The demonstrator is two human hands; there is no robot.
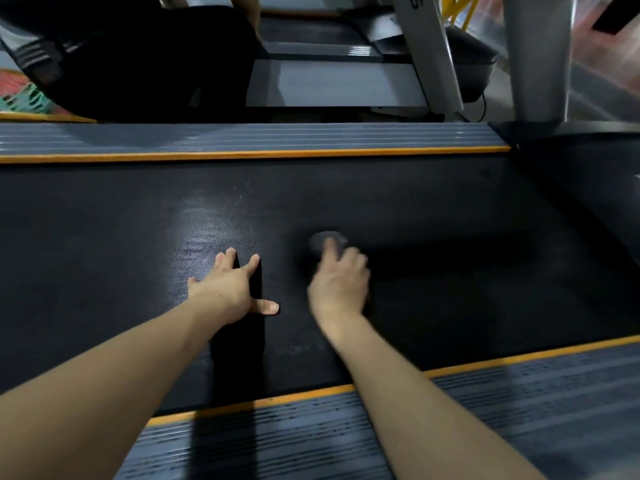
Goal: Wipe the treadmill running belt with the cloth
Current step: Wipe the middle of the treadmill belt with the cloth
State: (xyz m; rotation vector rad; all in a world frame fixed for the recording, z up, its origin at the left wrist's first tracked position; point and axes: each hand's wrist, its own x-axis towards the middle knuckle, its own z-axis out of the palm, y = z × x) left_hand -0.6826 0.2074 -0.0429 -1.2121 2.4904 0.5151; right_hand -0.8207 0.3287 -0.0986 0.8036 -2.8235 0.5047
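Observation:
The black running belt [433,209] of the treadmill runs left to right across the view. My left hand [232,289] lies flat on the belt with its fingers spread. My right hand [339,278] is blurred and holds a small dark grey cloth [323,241] against the belt, a little right of the middle. Only the cloth's far edge shows past my fingers. A paler sheen marks the belt just beyond my left hand.
Ribbed grey side rails with orange edging border the belt on the far side [242,140] and the near side [519,393]. A second treadmill [332,81] stands behind, where a person in dark clothes [138,60] crouches. A grey upright post [540,53] rises at the right.

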